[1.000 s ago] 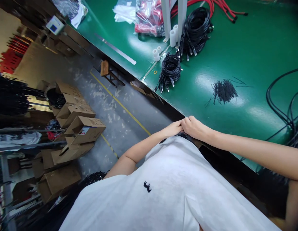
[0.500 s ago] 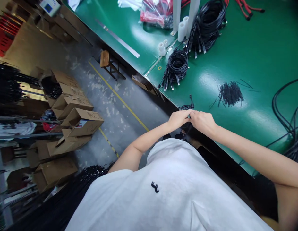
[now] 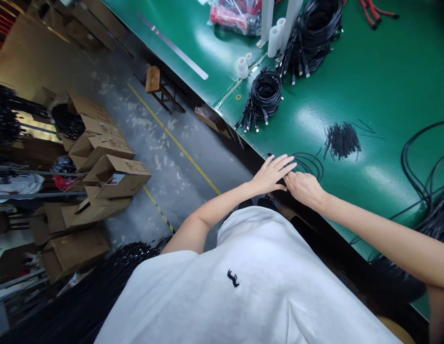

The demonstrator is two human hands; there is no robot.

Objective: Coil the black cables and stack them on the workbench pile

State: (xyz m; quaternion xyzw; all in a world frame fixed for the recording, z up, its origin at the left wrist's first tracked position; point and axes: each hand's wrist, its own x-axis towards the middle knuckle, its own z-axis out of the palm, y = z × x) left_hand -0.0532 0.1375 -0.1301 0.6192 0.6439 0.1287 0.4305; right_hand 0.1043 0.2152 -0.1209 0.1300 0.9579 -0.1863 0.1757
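Observation:
At the near edge of the green bench, my left hand (image 3: 272,175) lies with its fingers stretched out and spread over part of a small black cable coil (image 3: 317,162). My right hand (image 3: 303,188) is closed beside it, its fingertips pinched at the near side of that cable. The exact grip is hidden behind the knuckles. Loops of the cable show on the bench just beyond both hands. Farther to the right lies a pile of short black ties (image 3: 341,141).
Bundled black cables (image 3: 265,91) with silver plugs lie beyond my hands, near a larger cable bundle (image 3: 317,28). White plastic tubes (image 3: 274,42), a steel ruler (image 3: 182,55) and loose cables (image 3: 410,155) are on the green bench (image 3: 386,86). A stool (image 3: 153,80) and cardboard boxes (image 3: 117,177) stand leftward.
My left hand has gone from closed against the right hand to spread fingers. The cable's loops now show on the bench beyond my hands. The view has shifted slightly.

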